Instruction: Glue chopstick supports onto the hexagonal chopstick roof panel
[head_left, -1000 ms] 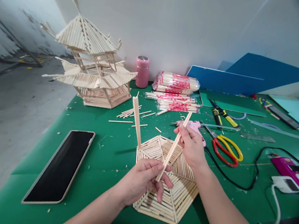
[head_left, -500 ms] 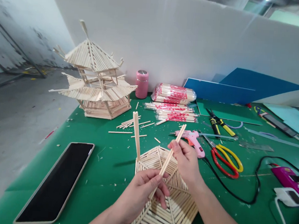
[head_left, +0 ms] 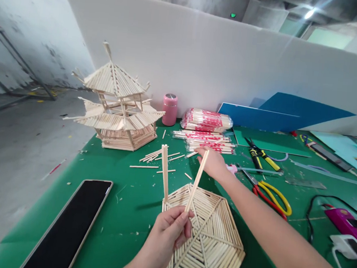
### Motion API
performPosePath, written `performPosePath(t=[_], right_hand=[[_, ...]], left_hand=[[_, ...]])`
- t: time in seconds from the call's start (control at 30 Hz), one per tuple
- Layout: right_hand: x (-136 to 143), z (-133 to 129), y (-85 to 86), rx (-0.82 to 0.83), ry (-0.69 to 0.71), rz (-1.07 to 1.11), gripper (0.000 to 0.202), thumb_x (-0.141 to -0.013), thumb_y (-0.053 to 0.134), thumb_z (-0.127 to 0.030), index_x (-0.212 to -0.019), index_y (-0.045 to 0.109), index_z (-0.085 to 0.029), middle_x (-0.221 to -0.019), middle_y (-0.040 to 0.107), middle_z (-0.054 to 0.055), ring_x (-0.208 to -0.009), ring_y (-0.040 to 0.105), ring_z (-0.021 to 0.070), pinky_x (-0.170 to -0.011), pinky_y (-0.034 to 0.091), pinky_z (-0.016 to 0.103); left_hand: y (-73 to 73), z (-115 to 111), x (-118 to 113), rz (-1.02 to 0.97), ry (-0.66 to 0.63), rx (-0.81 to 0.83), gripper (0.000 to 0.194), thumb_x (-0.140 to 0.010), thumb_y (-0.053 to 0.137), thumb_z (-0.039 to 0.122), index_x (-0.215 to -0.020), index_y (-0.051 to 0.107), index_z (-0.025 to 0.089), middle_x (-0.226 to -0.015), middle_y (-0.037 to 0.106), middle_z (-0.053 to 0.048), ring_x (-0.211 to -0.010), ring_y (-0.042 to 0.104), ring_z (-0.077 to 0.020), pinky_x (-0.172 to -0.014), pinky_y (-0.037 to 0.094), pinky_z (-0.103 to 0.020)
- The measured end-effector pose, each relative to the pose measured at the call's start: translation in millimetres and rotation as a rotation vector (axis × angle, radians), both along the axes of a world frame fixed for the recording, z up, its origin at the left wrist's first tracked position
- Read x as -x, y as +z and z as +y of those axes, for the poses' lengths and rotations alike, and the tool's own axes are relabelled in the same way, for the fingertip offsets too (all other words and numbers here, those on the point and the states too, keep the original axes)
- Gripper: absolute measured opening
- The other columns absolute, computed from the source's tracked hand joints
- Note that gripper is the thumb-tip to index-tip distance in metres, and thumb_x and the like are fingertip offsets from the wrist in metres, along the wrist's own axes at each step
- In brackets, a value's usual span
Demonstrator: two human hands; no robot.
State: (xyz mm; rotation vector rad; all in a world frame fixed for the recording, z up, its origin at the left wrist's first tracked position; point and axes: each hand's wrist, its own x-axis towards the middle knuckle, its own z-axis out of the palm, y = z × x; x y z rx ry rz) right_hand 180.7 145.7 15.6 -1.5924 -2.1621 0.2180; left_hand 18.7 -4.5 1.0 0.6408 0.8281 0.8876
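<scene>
My left hand (head_left: 172, 233) is closed around a small bundle of chopsticks (head_left: 198, 177), held tilted up above the near panel. That hexagonal panel (head_left: 218, 254) is built of wooden sticks laid side by side. At its far left corner a second chopstick bundle (head_left: 164, 174) stands upright. My right hand (head_left: 211, 164) reaches over the table, fingers extended beside a loose chopstick in a red-printed wrapper (head_left: 192, 154); whether they touch it I cannot tell. Partly hidden behind that hand is a pink glue gun (head_left: 232, 168). Short cut sticks (head_left: 153, 154) lie to the left.
A stick-built pagoda model (head_left: 114, 116) stands at the back left, near a pink flask (head_left: 169, 110). Packed chopsticks (head_left: 207, 120) lie behind my right hand. Pliers (head_left: 259, 155), scissors (head_left: 273, 196) and a power strip (head_left: 346, 219) are on the right. A phone (head_left: 67, 224) lies at left.
My right hand has let go of the chopstick bundle and moved away towards the wrapped chopsticks. My left hand keeps the bundle, now more upright. The view has tilted up slightly.
</scene>
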Motion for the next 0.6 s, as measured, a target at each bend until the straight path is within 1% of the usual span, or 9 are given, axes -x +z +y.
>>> performPosePath(t=[0.07,0.17,0.27,0.33,0.37,0.43,0.5,0.57,0.6], right_hand=[[3.2,14.6,-5.7,0.006,0.023,-0.111,0.019,-0.079,0.047,-0.015,-0.089,0.063,-0.019,-0.094,0.060,0.009,-0.092,0.052,0.0225,-0.073,0.039,0.033],[7.1,26.3,-11.0,-0.018,0.051,-0.200,0.015,-0.083,0.047,-0.022,-0.087,0.060,-0.016,-0.097,0.058,0.007,-0.094,0.051,0.0195,-0.078,0.039,0.037],[4.5,34.1,-3.4,-0.086,0.066,-0.201,0.011,-0.080,0.051,-0.020,-0.077,0.060,-0.016,-0.090,0.061,0.006,-0.088,0.052,0.0181,-0.075,0.040,0.032],[-2.9,37.9,13.5,-0.167,0.039,-0.154,0.012,-0.079,0.051,-0.015,-0.073,0.062,-0.017,-0.085,0.062,0.007,-0.086,0.052,0.0193,-0.071,0.039,0.029],[-8.6,38.6,25.5,-0.220,0.010,-0.116,0.012,-0.079,0.050,-0.016,-0.076,0.062,-0.017,-0.086,0.062,0.008,-0.086,0.052,0.0196,-0.071,0.038,0.029],[-23.1,35.5,53.6,-0.354,-0.085,-0.010,0.018,-0.084,0.043,-0.021,-0.086,0.060,-0.016,-0.092,0.060,0.010,-0.091,0.050,0.0209,-0.075,0.036,0.032],[-39.5,24.9,80.9,-0.481,-0.186,0.125,0.023,-0.087,0.038,-0.027,-0.093,0.056,-0.014,-0.093,0.058,0.011,-0.088,0.050,0.0194,-0.075,0.036,0.033],[-53.3,6.7,99.4,-0.553,-0.258,0.280,0.029,-0.087,0.034,-0.031,-0.100,0.051,-0.012,-0.088,0.057,0.012,-0.073,0.052,0.0136,-0.064,0.039,0.030],[-57.9,-4.4,103.7,-0.532,-0.274,0.437,0.027,-0.086,0.037,-0.032,-0.098,0.051,-0.012,-0.082,0.057,0.009,-0.060,0.050,0.0091,-0.054,0.038,0.026]], left_hand=[[-1.2,0.8,0.5,0.004,0.006,0.007,0.021,-0.077,0.056,0.032,-0.076,0.057,0.012,-0.049,0.048,0.003,-0.040,0.026,-0.0035,-0.041,0.011,-0.023],[-1.2,1.7,1.2,-0.001,0.003,0.018,0.021,-0.076,0.056,0.033,-0.075,0.057,0.011,-0.048,0.047,0.003,-0.039,0.025,-0.0033,-0.041,0.011,-0.022],[-0.6,2.1,2.0,-0.012,-0.006,0.021,0.022,-0.075,0.058,0.034,-0.075,0.056,0.012,-0.048,0.048,0.003,-0.038,0.026,-0.0032,-0.040,0.011,-0.022],[-0.7,2.1,2.4,-0.017,-0.012,0.018,0.022,-0.074,0.058,0.034,-0.075,0.057,0.012,-0.048,0.049,0.002,-0.038,0.027,-0.0033,-0.040,0.012,-0.021],[-0.9,2.1,2.4,-0.019,-0.012,0.018,0.022,-0.074,0.058,0.035,-0.075,0.057,0.012,-0.048,0.050,0.002,-0.038,0.027,-0.0034,-0.039,0.012,-0.021],[-1.0,1.9,2.0,-0.016,-0.006,0.016,0.022,-0.074,0.058,0.034,-0.075,0.057,0.013,-0.049,0.051,0.002,-0.037,0.029,-0.0037,-0.038,0.015,-0.020],[-0.1,1.7,1.2,-0.006,0.004,0.013,0.020,-0.075,0.057,0.033,-0.074,0.058,0.013,-0.049,0.052,0.001,-0.039,0.034,-0.0049,-0.039,0.020,-0.019],[2.6,1.5,0.5,-0.001,0.015,0.008,0.019,-0.076,0.057,0.031,-0.072,0.058,0.013,-0.052,0.055,0.000,-0.042,0.040,-0.0065,-0.042,0.028,-0.019],[4.5,1.3,0.5,-0.004,0.021,0.005,0.018,-0.076,0.056,0.030,-0.071,0.059,0.013,-0.054,0.056,-0.001,-0.045,0.043,-0.0070,-0.045,0.031,-0.019]])
